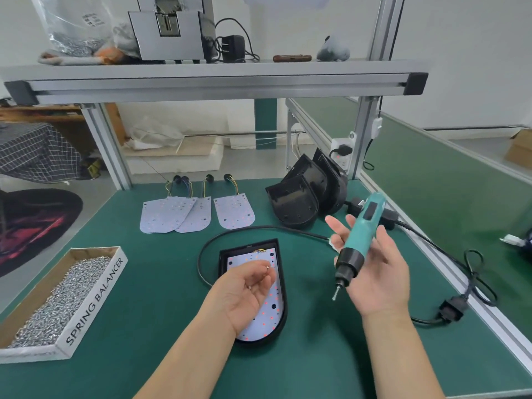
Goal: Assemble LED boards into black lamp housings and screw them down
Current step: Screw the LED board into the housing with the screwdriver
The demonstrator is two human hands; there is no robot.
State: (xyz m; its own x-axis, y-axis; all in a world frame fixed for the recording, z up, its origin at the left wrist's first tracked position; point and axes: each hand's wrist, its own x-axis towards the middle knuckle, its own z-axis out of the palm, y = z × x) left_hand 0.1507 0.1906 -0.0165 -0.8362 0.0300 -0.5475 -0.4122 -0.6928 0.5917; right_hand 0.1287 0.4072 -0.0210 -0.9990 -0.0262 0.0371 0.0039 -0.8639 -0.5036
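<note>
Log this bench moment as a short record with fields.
left hand: pinches a small screw above the LED board
right hand: carries the teal electric screwdriver across its palm, fingers extended, bit pointing down
current housing: black, lies flat in front of the person, LED board seated inside
spare LED boards: lie behind it, wires attached
spare housings: black, stacked at back right
screw box: at left, filled with screws
</note>
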